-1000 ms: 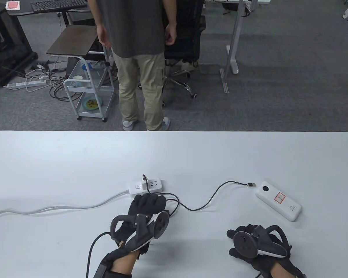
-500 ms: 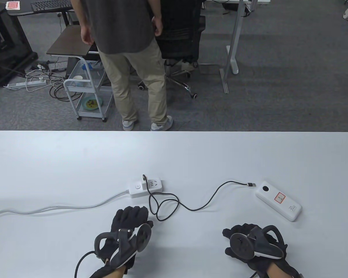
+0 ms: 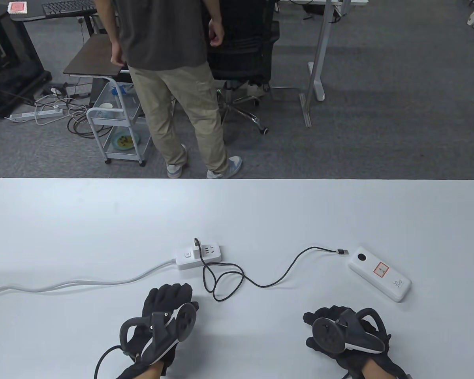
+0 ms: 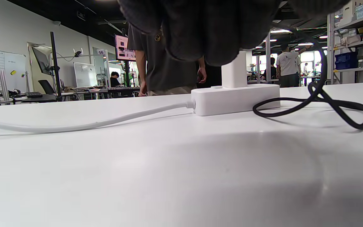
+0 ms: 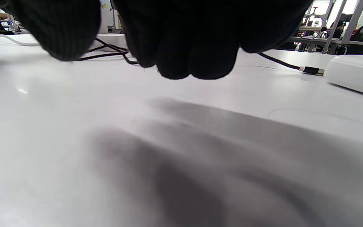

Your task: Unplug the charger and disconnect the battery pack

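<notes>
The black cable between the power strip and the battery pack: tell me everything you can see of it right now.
The black cable is thin and round, and lies slack on the white table. One end rises into the white charger standing plugged in the power strip. From there it forms a loose loop, then curves right to a metal-tipped USB plug lying just short of the battery pack, not inserted. Neither hand touches it.

Beyond the white table (image 3: 102, 213), upper centre of frame: person (image 3: 170, 59) standing on grey carpet, back turned, dark T-shirt, khaki trousers. Black office chair (image 3: 249, 47) just right of person. White wheeled cart (image 3: 118, 122) left of person; floor power strip (image 3: 35, 114) with tangled cables at left edge. Keyboard (image 3: 71, 6) at top left.
</notes>
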Action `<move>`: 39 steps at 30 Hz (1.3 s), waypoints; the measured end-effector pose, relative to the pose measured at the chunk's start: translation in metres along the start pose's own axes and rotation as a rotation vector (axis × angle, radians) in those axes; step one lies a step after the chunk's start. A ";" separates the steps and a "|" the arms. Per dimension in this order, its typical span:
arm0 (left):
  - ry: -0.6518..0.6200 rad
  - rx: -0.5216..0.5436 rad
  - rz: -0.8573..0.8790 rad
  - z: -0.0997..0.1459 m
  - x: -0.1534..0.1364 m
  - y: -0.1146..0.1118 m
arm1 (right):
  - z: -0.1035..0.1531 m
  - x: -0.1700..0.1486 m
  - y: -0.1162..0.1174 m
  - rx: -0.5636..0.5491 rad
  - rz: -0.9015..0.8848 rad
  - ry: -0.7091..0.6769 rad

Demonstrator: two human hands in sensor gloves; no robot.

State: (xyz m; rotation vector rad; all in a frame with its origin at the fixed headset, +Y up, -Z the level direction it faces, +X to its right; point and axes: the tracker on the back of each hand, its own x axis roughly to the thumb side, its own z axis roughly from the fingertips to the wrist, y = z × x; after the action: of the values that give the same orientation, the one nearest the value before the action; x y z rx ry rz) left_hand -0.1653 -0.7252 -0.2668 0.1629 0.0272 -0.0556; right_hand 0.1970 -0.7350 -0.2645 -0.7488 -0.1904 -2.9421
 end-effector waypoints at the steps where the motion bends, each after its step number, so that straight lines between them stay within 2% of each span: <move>1: -0.001 -0.010 -0.002 0.000 0.000 -0.001 | 0.000 0.000 0.000 0.002 0.002 0.001; 23: -0.008 -0.015 -0.047 -0.002 0.004 -0.008 | 0.001 0.002 0.000 0.010 0.009 0.004; 27: 0.013 0.013 -0.095 -0.020 -0.004 -0.007 | 0.002 0.002 -0.001 0.001 0.002 0.009; 30: 0.052 -0.012 -0.169 -0.035 -0.012 -0.004 | 0.002 0.002 -0.003 -0.004 -0.001 0.007; 34: 0.089 -0.052 -0.167 -0.052 -0.023 -0.002 | 0.003 0.005 -0.005 -0.020 -0.010 -0.016; 37: 0.089 -0.102 -0.299 -0.062 -0.022 -0.010 | 0.002 0.009 -0.005 -0.008 0.026 -0.036; 39: 0.086 -0.109 -0.313 -0.069 -0.021 -0.015 | 0.002 0.012 -0.004 -0.005 0.032 -0.056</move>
State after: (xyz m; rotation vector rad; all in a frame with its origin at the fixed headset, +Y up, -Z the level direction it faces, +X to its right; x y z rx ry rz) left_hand -0.1889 -0.7280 -0.3363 0.0509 0.1408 -0.3584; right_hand 0.1873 -0.7314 -0.2573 -0.8273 -0.1738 -2.8950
